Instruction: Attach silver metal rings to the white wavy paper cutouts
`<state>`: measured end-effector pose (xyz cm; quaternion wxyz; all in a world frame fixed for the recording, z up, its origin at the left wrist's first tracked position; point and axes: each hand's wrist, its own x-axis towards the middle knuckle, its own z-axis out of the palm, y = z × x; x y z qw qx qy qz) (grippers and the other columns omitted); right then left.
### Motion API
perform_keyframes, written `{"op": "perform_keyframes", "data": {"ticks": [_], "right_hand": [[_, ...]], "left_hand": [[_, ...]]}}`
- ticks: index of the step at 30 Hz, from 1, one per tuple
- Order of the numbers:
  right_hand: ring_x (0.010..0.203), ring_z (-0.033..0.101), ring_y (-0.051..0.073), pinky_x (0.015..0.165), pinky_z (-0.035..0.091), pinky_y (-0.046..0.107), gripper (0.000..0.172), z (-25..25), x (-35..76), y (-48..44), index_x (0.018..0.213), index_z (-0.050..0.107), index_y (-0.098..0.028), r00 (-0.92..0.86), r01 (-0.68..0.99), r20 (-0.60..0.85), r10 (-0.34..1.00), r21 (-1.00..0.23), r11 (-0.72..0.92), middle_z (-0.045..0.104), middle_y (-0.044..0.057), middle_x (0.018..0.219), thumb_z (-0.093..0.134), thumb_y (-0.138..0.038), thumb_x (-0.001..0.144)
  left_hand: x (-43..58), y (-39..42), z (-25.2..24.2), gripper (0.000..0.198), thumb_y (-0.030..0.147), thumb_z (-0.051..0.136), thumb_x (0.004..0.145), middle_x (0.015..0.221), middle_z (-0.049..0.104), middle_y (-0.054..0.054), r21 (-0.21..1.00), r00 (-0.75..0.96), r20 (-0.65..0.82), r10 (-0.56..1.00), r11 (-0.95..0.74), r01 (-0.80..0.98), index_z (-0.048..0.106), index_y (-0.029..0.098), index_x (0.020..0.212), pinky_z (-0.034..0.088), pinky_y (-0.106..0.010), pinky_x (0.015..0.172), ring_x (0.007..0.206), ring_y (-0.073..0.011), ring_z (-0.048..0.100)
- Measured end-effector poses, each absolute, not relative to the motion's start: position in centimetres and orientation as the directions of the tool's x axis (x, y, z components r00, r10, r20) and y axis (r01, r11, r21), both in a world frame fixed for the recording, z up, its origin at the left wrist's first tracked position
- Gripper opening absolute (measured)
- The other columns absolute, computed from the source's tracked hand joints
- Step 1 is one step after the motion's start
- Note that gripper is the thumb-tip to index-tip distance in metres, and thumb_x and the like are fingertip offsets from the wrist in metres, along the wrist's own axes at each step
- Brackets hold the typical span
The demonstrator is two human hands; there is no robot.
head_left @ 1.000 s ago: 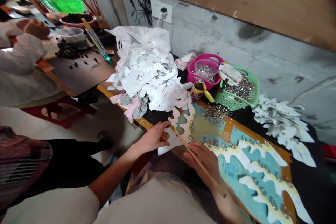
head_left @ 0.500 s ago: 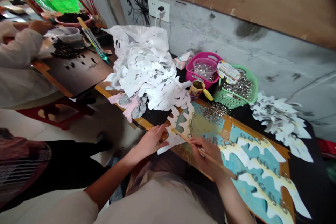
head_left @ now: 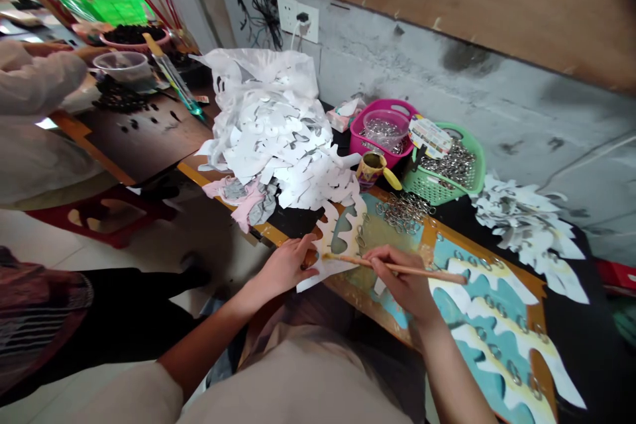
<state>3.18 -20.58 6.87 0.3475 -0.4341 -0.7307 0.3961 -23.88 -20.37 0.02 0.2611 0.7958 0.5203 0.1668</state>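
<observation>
My right hand grips a thin wooden brush by its handle. The brush's yellowed tip rests on a white scalloped cutout that lies on the work board at the near edge. Thumb and fingers apart, my left hand lies at the cutout's left edge and seems to touch it. More white cutouts with yellowish bands and metal rings on them lie on a blue-green board to the right. A loose heap of metal rings sits behind the brush.
A big pile of white cutouts spills from a plastic bag. Behind the board stand a pink basket, a green basket and a small cup. Another cutout stack lies right. A co-worker's sleeve shows at left.
My right hand has shifted slightly right and up, and the brush has swung from sloping down to nearly level. Its tip has slid a little down-left along the cutout. My left hand stays put.
</observation>
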Motion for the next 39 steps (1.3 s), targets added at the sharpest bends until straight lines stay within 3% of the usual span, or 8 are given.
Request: {"op": "perform_keyframes", "data": {"ticks": [5,13,26,32,39], "right_hand": [[0.055,0.048,0.013,0.054,0.034,0.025,0.021,6.4,3.4,-20.8,0.081,0.065,-0.02,-0.437,0.333,0.118,0.892,-0.9,0.282,0.057,-0.002,0.063,0.055,-0.03,0.096],[0.058,0.052,0.014,0.055,0.035,0.025,0.022,5.7,4.3,-21.2,0.08,0.066,-0.02,-0.402,0.328,0.092,0.911,-0.914,0.237,0.062,0.0,0.068,0.054,-0.03,0.096],[0.063,0.059,0.015,0.06,0.04,0.026,0.017,6.8,3.6,-21.5,0.089,0.066,-0.022,-0.388,0.408,0.208,0.898,-0.835,0.37,0.067,0.001,0.078,0.052,-0.025,0.097],[0.06,0.057,0.015,0.057,0.04,0.027,0.02,6.8,3.5,-21.1,0.082,0.065,-0.021,-0.415,0.382,0.176,0.893,-0.857,0.346,0.065,0.001,0.072,0.053,-0.028,0.096],[0.073,0.061,0.018,0.066,0.045,0.03,0.017,6.4,2.1,-18.4,0.093,0.066,-0.022,-0.347,0.436,0.264,0.9,-0.804,0.404,0.068,0.004,0.085,0.05,-0.028,0.097]], "left_hand": [[-23.8,-20.3,0.4,0.062,0.031,0.077,0.077,0.108,0.069,-0.006,0.592,0.399,-0.007,0.917,-0.318,0.74,0.041,0.022,0.127,0.048,-0.037,0.085,0.099,-0.027,0.064],[-24.0,-20.3,0.0,0.063,0.031,0.075,0.078,0.109,0.068,-0.007,0.602,0.41,0.006,0.912,-0.331,0.727,0.04,0.022,0.129,0.047,-0.037,0.086,0.1,-0.0267,0.063],[-23.9,-20.3,0.3,0.06,0.031,0.073,0.08,0.11,0.068,-0.005,0.61,0.417,-0.018,0.909,-0.32,0.725,0.041,0.023,0.13,0.046,-0.038,0.09,0.102,-0.027,0.062],[-23.9,-20.2,0.1,0.061,0.032,0.073,0.08,0.108,0.068,-0.006,0.609,0.419,-0.006,0.908,-0.329,0.722,0.04,0.023,0.13,0.047,-0.038,0.088,0.102,-0.0277,0.062],[-23.9,-20.2,0.2,0.063,0.03,0.075,0.078,0.105,0.068,-0.005,0.602,0.417,0.002,0.909,-0.334,0.726,0.041,0.023,0.129,0.048,-0.036,0.086,0.101,-0.0271,0.063]]}}
